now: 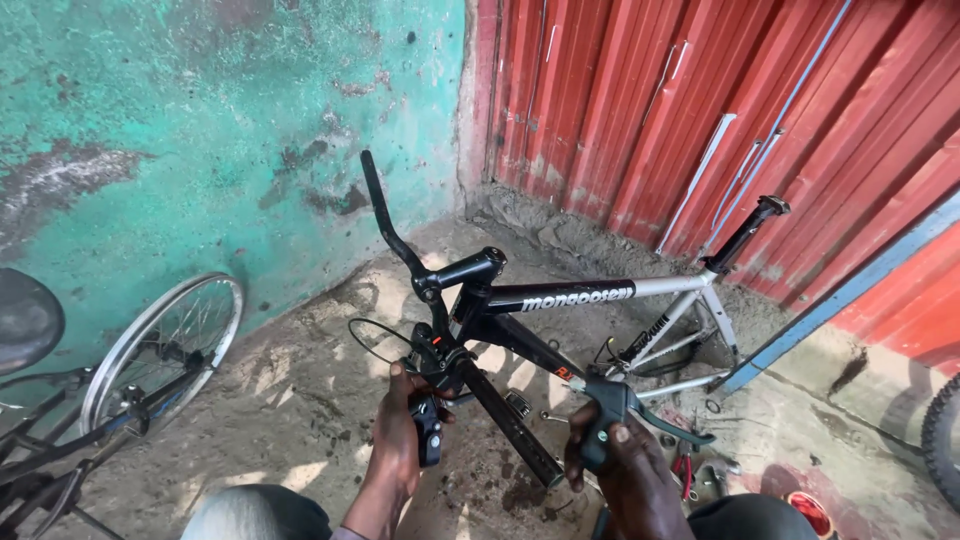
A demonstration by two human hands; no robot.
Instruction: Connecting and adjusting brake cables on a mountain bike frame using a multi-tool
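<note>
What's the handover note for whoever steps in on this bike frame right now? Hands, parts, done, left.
Left hand: gripping a black shifter clamp at the near end of the handlebar, not seated on the bar as far as the view shows.
Right hand: closed around a brake lever, held loose off the bar.
Bike frame: no wheels, standing on the dirt floor by the red corrugated wall; seatpost without a saddle.
Loose tools lie on the ground beside the right hand.
Done: stem and handlebar are on the frame.
Left: brake lever not mounted; clamp position unconfirmed.
</note>
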